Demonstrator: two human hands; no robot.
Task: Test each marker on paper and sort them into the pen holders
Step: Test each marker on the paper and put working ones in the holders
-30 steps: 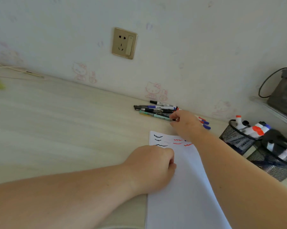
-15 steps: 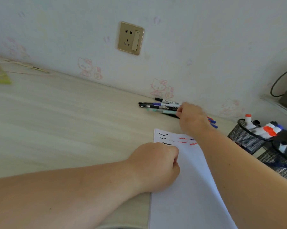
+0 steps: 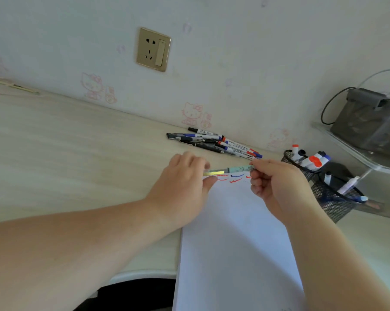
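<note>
Holding: your two hands pinch one teal marker (image 3: 232, 170) level above the top edge of the paper (image 3: 236, 232).
Left hand: your left hand (image 3: 185, 187) is palm-down, fingers curled loosely, thumb and fingertips closed on the marker's yellow-green end.
Right hand: your right hand (image 3: 277, 182) is knuckles-up, fingers folded in, thumb and forefinger closed on the marker's other end.
Paper: it runs from the near counter edge up to the hands; red and blue test squiggles sit at its top, partly hidden by the hands.
Counter: the counter (image 3: 66, 153) is bare pale wood to the left of your left forearm, wide open out to the wall.
Near edge: the counter's rounded front edge shows under your left forearm, and the paper overhangs it.
Loose markers: a pile of markers (image 3: 214, 142) lies beyond the hands, just beside the wall and apart from the paper.
Pen holders: two black mesh pen holders (image 3: 324, 189) stand to the right of your right hand, close together, with markers in them; the farther one lies near your right knuckles.
Right side: a clear shelf (image 3: 355, 151) carrying a grey box (image 3: 373, 122) juts over the holders, crowding that side.
Wall: a gold socket plate (image 3: 153, 49) sits high above the counter.
</note>
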